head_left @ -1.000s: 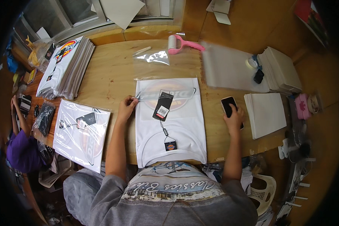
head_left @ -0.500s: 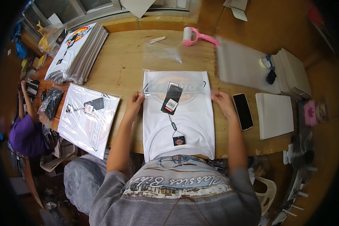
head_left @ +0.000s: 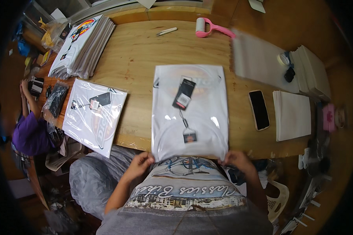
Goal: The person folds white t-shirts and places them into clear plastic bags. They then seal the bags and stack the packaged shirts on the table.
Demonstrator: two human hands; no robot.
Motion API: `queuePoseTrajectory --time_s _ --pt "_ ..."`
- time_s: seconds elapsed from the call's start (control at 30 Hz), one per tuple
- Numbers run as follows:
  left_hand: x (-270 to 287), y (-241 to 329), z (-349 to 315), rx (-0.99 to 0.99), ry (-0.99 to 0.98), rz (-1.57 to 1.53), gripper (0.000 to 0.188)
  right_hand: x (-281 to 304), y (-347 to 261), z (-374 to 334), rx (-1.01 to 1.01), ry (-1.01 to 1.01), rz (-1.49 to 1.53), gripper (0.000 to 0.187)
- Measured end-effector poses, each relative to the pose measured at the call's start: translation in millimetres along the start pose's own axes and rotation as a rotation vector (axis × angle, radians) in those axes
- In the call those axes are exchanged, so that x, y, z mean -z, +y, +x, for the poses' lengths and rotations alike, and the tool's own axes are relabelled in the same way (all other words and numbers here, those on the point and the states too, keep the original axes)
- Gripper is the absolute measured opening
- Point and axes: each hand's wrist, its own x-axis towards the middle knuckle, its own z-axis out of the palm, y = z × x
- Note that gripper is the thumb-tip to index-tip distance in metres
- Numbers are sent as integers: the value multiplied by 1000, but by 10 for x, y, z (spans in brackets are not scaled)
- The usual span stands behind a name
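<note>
A folded white T-shirt [head_left: 170, 135] lies in front of me inside a clear plastic bag [head_left: 212, 117], its collar end toward my body. Through the film show a black hang tag [head_left: 184, 93] and a small square tag [head_left: 190, 137] joined by a cord, with a faint colored print under them. My left hand [head_left: 139, 167] pinches the bag at its near left corner. At the near right corner my right hand [head_left: 239, 161] is closed on the bag's edge in the same way. The near edge lies against my shirt front.
To the left are a bagged white T-shirt [head_left: 86, 125] and a stack of folded white shirts [head_left: 82, 49]. A pink lint roller [head_left: 213, 29] and a pen [head_left: 167, 31] lie far off. On the right are a phone [head_left: 259, 110], white sheets [head_left: 293, 115] and a pile of clear bags [head_left: 262, 58].
Both hands have come from the shirt's sides down to its near corners, drawing the clear bag over the whole shirt. The bag's far part no longer stretches across the table.
</note>
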Motion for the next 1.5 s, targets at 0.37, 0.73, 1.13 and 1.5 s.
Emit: queuePoseTrajectory --time_s 0.37,0.73,1.13,1.5 --pt "-1378 862 1171 -805 -637 842 24 -32 153 85 427 613 572 44" --pt "-1158 1244 3375 -387 -196 1028 66 -572 207 546 615 613 770 51" --pt "143 3065 2403 -632 -455 67 33 151 -1991 428 978 578 156 36" --pt "400 2396 1504 -906 237 226 10 -29 -2334 358 1200 479 -342 12"
